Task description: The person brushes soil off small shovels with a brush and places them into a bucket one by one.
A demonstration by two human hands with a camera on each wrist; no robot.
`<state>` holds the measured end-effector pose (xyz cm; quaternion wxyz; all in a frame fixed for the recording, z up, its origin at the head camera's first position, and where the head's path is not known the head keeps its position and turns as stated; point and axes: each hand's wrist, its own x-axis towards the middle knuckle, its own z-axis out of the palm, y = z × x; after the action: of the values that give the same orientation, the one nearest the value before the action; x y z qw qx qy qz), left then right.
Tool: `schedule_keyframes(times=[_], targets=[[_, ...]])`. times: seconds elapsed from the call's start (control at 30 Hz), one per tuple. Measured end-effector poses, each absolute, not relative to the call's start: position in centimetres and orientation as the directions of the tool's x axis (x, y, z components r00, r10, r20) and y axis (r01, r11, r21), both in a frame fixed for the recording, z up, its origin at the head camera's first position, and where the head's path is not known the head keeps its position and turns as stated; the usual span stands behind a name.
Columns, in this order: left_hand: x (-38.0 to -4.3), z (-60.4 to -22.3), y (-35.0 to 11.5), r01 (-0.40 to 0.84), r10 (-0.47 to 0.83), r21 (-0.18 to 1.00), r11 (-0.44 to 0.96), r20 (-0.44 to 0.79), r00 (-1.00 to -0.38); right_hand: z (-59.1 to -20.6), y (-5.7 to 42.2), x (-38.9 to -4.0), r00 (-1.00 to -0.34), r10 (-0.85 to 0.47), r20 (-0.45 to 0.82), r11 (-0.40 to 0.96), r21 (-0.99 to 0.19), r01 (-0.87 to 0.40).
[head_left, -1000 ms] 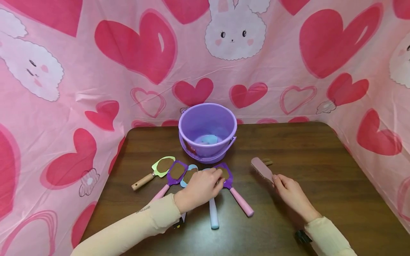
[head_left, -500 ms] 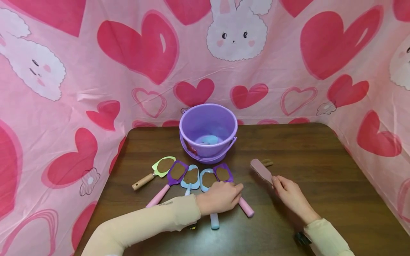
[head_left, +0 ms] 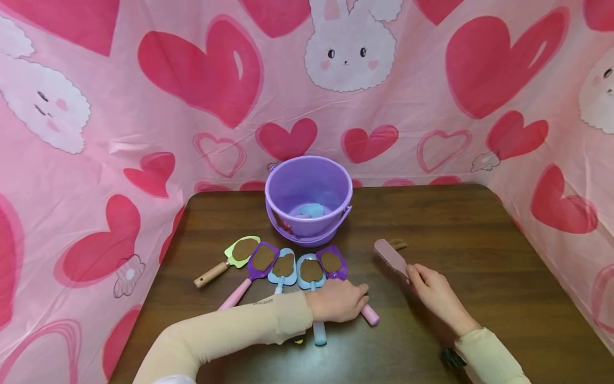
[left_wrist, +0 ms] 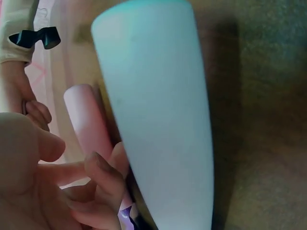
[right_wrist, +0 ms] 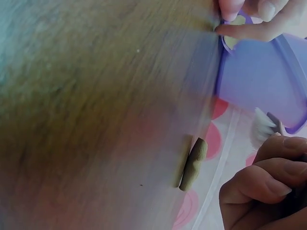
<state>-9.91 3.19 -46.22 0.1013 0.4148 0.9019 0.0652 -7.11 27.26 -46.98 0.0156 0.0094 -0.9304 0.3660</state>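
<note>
My right hand (head_left: 436, 293) grips a pink bristle brush (head_left: 390, 255) by its handle, bristles facing down-left; its white bristles (right_wrist: 263, 128) show in the right wrist view. My left hand (head_left: 338, 300) reaches across the pink handle (head_left: 370, 314) of the rightmost purple spatula (head_left: 332, 261), fingers loosely bent. In the left wrist view those fingers (left_wrist: 103, 179) overlap the pink handle, thumb apart from them. A light blue spatula (head_left: 310, 271) lies under the left wrist, its pale handle large in the left wrist view. Brown patches cover both spatula heads.
More spatulas lie fanned to the left: another blue one (head_left: 283, 266), a purple one (head_left: 263, 260) and a green one (head_left: 242, 250) with a wooden handle. Behind them stands a purple bucket (head_left: 308, 234) with something light blue inside. A small brown piece (head_left: 398, 244) lies beyond the brush.
My left hand has moved right and down, from over the spatula heads to the rightmost pink handle. My right hand and brush stay nearly in place.
</note>
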Motion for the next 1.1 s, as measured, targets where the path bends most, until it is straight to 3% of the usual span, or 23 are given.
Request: schedule_keyframes(times=[0.53, 0.73, 0.93, 1.1], targets=[[-10.0, -44.8, 2.1, 0.652, 0.727, 0.385, 0.654, -0.081, -0.682, -46.7, 27.2, -7.2, -1.0, -0.021, -0.016, 0.727, -0.687, -0.004], [-10.3, -43.7, 1.2, 0.572, 0.687, 0.45, 0.686, -0.141, -0.713, -46.8, 27.1, -7.3, -1.0, -0.026, -0.004, 0.731, -0.682, -0.016], [-10.9, -43.0, 0.3, 0.53, 0.669, 0.455, 0.715, -0.229, -0.707, -46.8, 27.2, -7.2, -1.0, -0.03, -0.003, 0.729, -0.684, -0.02], [-11.2, -42.6, -0.4, 0.551, 0.698, 0.471, 0.689, -0.223, -0.681, -46.8, 27.2, -7.2, -1.0, -0.029, -0.006, 0.727, -0.687, -0.017]])
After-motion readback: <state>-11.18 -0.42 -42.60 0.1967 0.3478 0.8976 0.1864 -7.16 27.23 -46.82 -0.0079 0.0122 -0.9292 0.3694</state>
